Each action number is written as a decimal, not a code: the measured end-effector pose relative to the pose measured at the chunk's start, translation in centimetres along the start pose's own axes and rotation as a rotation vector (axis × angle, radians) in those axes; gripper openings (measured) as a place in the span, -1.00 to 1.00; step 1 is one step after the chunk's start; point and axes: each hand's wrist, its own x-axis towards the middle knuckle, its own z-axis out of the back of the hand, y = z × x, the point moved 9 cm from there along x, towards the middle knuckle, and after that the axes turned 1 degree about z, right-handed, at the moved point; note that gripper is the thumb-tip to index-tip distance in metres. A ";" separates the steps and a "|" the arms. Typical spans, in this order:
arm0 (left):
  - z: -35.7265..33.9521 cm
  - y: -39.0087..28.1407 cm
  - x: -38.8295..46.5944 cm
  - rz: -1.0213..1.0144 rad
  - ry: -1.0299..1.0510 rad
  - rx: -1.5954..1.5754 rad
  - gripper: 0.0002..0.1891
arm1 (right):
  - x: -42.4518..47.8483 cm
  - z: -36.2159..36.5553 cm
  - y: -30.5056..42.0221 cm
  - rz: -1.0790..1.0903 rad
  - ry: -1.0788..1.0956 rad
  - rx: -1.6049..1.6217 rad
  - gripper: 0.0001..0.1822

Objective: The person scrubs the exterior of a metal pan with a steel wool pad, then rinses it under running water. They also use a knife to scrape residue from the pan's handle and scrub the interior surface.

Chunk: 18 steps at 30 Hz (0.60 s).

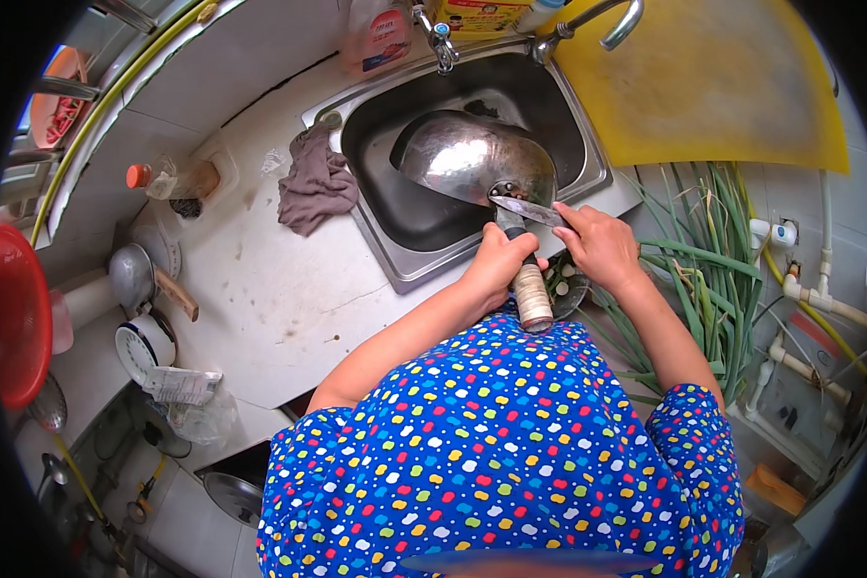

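Note:
My left hand (504, 256) grips the tape-wrapped handle (532, 289) of a metal wok (469, 155), close to where the handle joins the pan. The wok lies tilted in the steel sink (404, 264), its shiny rounded underside facing up. In my right hand (598, 242) is a metal blade (527, 211), perhaps a knife; its tip touches or nearly touches the handle joint near the rivets. My fingers hide the other end of the blade.
A crumpled brown cloth (316, 177) lies left of the sink, below two faucets (444, 54). Long green onions (715, 289) stand at the right under a yellow sheet (708, 79). A bottle (188, 178), a ladle (131, 274) and a red basin (18, 314) are at the left.

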 end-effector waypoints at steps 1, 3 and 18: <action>0.1 0.1 0.1 0.001 0.006 0.007 -0.67 | 0.1 0.3 -0.2 0.037 -0.027 0.019 -0.61; 0.0 0.1 0.3 -0.009 0.029 0.019 -0.71 | 0.0 0.7 -1.0 0.005 0.002 -0.001 -0.62; -0.1 -0.5 0.1 -0.009 0.041 0.044 -0.66 | 0.6 0.4 -1.2 0.015 0.131 -0.018 -0.61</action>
